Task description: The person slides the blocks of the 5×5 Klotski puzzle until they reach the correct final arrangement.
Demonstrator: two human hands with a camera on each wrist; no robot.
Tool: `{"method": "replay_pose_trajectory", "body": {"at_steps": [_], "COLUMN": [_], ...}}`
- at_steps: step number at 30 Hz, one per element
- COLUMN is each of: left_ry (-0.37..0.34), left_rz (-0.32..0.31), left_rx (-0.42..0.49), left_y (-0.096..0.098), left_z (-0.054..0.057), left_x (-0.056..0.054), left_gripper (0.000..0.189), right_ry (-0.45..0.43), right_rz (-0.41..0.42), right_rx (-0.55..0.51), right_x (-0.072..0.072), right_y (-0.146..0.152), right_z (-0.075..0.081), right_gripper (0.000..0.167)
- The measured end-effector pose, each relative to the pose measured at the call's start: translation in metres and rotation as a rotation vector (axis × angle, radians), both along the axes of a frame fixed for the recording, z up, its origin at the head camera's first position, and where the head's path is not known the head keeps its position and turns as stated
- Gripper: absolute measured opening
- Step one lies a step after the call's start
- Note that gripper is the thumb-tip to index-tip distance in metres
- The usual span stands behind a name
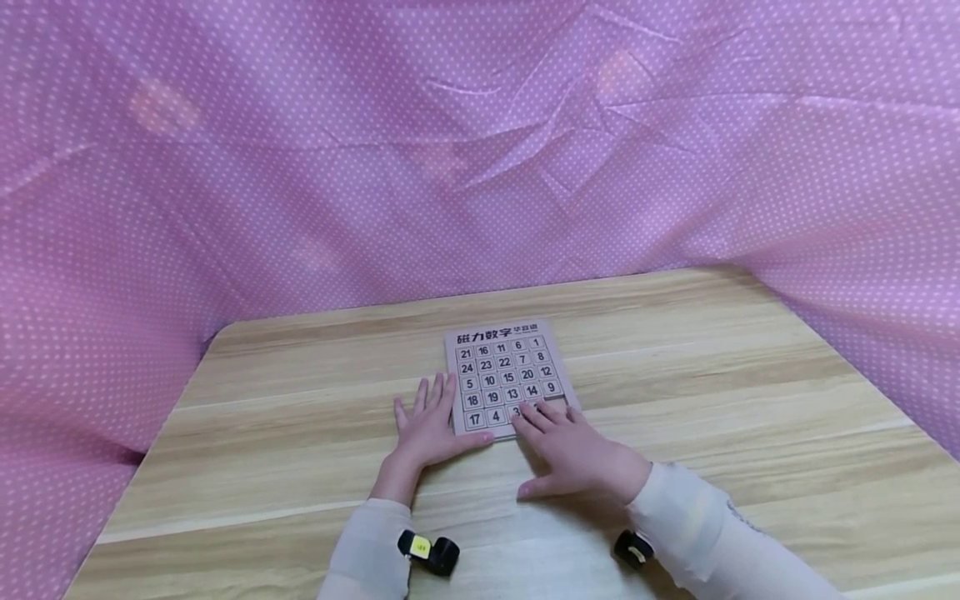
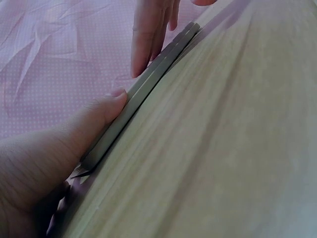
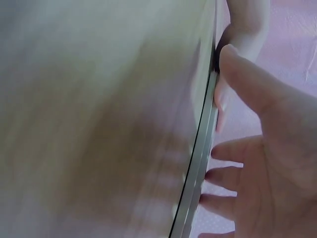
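Observation:
A flat number sliding puzzle lies on the table with rows of numbered square tiles and a dark printed title along its far edge. My left hand rests at its near left corner, fingers spread beside the left side. In the left wrist view, the left thumb lies against the puzzle's near edge. Over the bottom row at the right is my right hand, its fingertips at the tiles and hiding some of them. Below the near edge, the right thumb points left, apart from the puzzle.
The wooden table extends around the puzzle on all sides. A pink dotted cloth hangs behind and at both sides of it. A small black wrist camera is on the left sleeve, and another black camera on the right.

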State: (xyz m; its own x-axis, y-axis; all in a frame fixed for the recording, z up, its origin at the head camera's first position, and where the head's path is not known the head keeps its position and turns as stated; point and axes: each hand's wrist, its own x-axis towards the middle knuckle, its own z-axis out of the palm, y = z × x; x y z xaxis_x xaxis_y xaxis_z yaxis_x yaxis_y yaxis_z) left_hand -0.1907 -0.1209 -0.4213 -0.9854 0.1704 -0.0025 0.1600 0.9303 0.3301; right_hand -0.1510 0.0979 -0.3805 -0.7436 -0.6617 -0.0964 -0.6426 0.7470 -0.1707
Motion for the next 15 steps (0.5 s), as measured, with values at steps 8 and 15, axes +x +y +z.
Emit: {"method": "replay_pose_trajectory", "body": {"at_steps": [8,15], "left_ry": [0.009,0.004], "left_rz": [-0.011,-0.011], "left_rx": [0.010,0.019], "left_y": [-0.002,-0.004], "left_z": [-0.001,-0.001], "left_x": [-0.002,-0.003], "left_gripper": [0.116,0.115], "right_ry": [-0.001,-0.015], "right_rz": [-0.118,-0.135], "right_rx": [0.011,0.033], "right_x": [-0.019,-0.024], "right_y": [0.013,0.019], "right_z": [-0.003,-0.006], "right_gripper": [0.093,0.094]}}
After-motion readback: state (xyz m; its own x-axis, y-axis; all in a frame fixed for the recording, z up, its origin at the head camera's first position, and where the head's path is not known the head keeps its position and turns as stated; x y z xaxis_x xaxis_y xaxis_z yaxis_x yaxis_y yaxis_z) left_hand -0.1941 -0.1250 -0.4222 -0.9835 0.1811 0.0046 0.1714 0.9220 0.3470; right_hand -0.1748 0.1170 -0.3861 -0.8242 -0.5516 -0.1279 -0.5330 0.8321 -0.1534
